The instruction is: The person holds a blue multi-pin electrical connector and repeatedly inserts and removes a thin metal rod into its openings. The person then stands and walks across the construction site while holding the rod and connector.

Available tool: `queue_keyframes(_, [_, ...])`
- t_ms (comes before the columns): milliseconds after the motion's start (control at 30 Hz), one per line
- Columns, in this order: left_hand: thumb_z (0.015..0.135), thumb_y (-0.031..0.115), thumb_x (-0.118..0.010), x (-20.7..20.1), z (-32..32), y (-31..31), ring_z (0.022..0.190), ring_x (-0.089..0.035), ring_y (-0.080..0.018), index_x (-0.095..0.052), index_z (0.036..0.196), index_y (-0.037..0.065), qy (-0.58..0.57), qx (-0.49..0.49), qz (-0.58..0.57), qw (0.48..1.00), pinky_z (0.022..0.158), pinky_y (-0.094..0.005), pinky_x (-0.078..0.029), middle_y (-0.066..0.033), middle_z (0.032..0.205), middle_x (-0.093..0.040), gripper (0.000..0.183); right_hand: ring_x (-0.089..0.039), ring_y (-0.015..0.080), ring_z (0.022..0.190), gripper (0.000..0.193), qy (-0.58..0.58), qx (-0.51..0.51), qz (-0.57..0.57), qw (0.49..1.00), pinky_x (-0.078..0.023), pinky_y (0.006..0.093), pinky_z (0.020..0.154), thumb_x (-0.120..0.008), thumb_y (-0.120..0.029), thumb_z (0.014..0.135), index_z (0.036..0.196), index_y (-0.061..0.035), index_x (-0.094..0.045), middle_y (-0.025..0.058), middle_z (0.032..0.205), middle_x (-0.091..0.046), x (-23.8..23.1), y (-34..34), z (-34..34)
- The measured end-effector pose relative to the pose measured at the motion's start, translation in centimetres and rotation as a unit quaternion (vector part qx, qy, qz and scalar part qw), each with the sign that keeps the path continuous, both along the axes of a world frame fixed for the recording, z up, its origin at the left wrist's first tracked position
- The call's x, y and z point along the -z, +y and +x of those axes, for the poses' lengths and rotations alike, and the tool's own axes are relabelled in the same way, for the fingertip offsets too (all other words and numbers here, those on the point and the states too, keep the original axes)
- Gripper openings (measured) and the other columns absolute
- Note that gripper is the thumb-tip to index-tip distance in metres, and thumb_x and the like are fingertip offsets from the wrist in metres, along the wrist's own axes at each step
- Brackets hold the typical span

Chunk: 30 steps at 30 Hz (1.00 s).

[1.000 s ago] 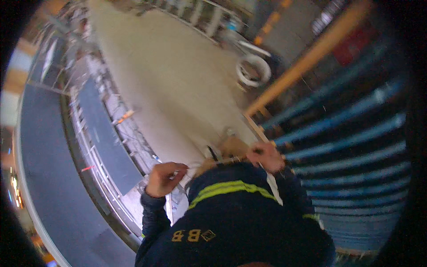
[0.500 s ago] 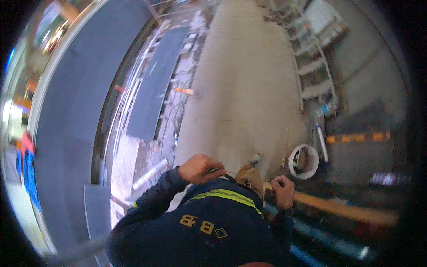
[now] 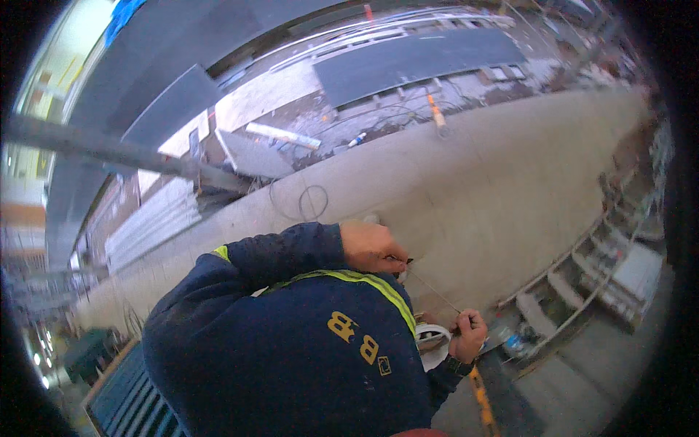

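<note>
Between my two hands runs a thin, light string (image 3: 435, 290), stretched on a slant in front of my dark jacket. My left hand (image 3: 373, 246) is closed at the string's upper end, and a small dark tip pokes out by its fingers; what that belongs to is hidden. Lower and to the right, my right hand (image 3: 468, 335) pinches the other end, with a dark watch on its wrist. A white bucket (image 3: 434, 333) shows partly between my right hand and the jacket; what it contains cannot be made out.
A ladder (image 3: 537, 315) lies at the right, with a blue-labelled bottle (image 3: 515, 342) near its end. Below my right hand is a yellow-orange bar (image 3: 482, 402). Beyond the walkway lie a dark panel (image 3: 419, 67), an orange-handled tool (image 3: 436, 111) and a cable loop (image 3: 313, 204). A metal pole (image 3: 124, 151) crosses the left.
My view has swung round, so the walkway now runs sideways. A string is now visible between my hands. The bucket has become mostly covered by my body and right hand.
</note>
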<state>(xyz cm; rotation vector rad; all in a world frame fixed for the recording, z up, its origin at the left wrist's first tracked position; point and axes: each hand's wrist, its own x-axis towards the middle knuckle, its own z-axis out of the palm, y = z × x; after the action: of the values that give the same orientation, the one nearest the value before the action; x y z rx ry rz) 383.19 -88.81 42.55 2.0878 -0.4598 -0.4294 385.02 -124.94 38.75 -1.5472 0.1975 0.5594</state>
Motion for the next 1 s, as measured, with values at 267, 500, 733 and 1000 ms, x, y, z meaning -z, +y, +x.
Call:
queue_keyframes(267, [0.091,0.033,-0.059,-0.1,-1.5,4.4,0.068,-0.062,-0.0401,-0.068,0.085,0.010,-0.005,-0.218,-0.002,0.976,0.059,-0.0504,-0.047,-0.0186,0.071,-0.065,0.026,-0.048,0.0131,0.057,0.011,0.009,-0.194,-0.087,0.977,-0.038,0.0263,0.051,-0.060,-0.013,0.092,0.086,-0.0040,-0.055,0.0036,0.068,-0.052,-3.2,9.0,11.2])
queue_keyframes(500, [0.091,0.032,-0.059,0.3,-5.9,0.8,0.067,-0.062,-0.0402,-0.067,0.079,0.008,-0.021,-0.443,-0.003,0.896,0.058,-0.0497,-0.047,-0.0182,0.069,-0.064,0.027,-0.048,0.0125,0.057,0.010,-0.035,-0.429,-0.043,0.901,-0.039,0.0258,0.052,-0.060,-0.011,0.091,0.088,-0.0020,-0.057,0.0036,0.068,-0.051,-2.0,14.4,20.9])
queue_keyframes(733, [0.090,0.030,-0.061,1.5,-6.0,-11.0,0.067,-0.060,-0.0379,-0.068,0.079,0.008,-0.029,-0.667,0.066,0.742,0.060,-0.0455,-0.046,-0.0168,0.068,-0.062,0.025,-0.047,0.0116,0.053,0.012,-0.072,-0.638,-0.056,0.764,-0.037,0.0264,0.050,-0.060,-0.008,0.085,0.077,-0.0008,-0.057,0.0038,0.062,-0.051,-1.7,21.1,26.9])
queue_keyframes(1000, [0.096,0.028,-0.057,-0.4,-2.4,-23.5,0.082,-0.065,-0.0315,-0.071,0.095,0.008,0.096,-0.783,-0.078,0.610,0.073,-0.0403,-0.049,-0.0145,0.085,-0.069,0.024,-0.049,0.0134,0.051,0.014,-0.005,-0.759,-0.040,0.650,-0.038,0.0272,0.050,-0.063,-0.010,0.081,0.072,-0.0007,-0.059,0.0059,0.061,-0.057,-0.8,22.9,29.3])
